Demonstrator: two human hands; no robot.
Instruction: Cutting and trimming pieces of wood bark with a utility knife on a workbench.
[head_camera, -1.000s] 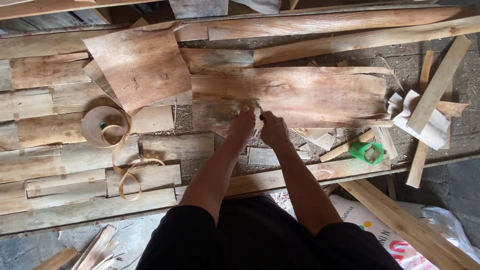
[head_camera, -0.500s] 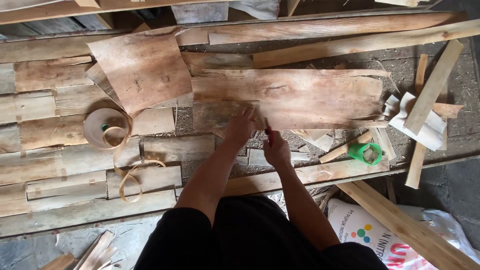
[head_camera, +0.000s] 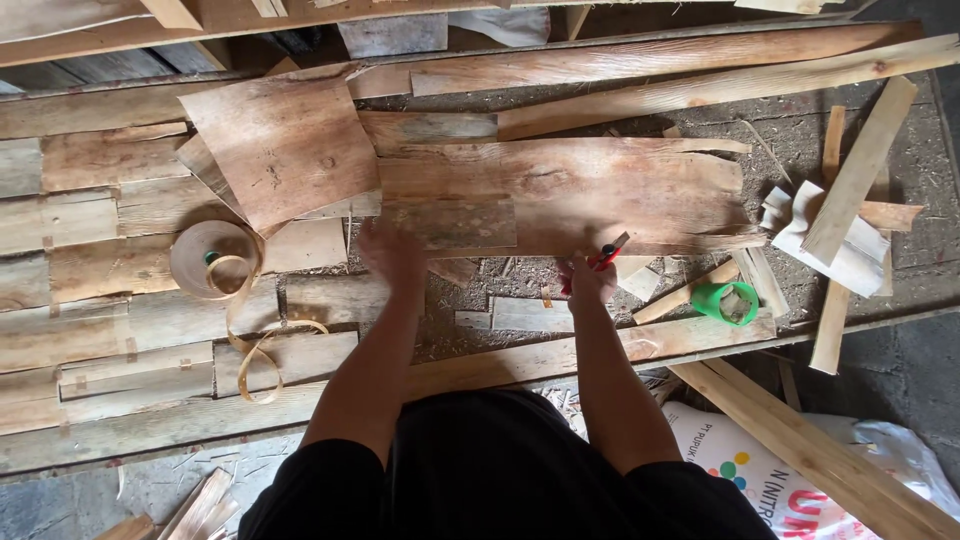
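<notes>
My right hand (head_camera: 585, 278) grips a small red-handled cutter (head_camera: 605, 255) just below the front edge of a wide thin wood veneer sheet (head_camera: 600, 190). Blurred by motion, my left hand (head_camera: 392, 255) hovers left of it, near a smaller veneer piece (head_camera: 450, 222) and holds nothing I can see. A curled square veneer sheet (head_camera: 285, 150) lies further back on the left. A roll of brown tape (head_camera: 208, 258) with a loose curling tail sits left of my left hand.
Wood planks and strips cover the floor on the left and back. A green tape ring (head_camera: 728, 302) lies to the right, beside white folded material (head_camera: 825, 240) and loose sticks. A long plank (head_camera: 810, 450) and a printed white sack (head_camera: 730, 465) are at lower right.
My hands, together at the veneer's front edge a second ago, have separated. The left hand swung left toward the tape roll; the right stayed put holding the cutter.
</notes>
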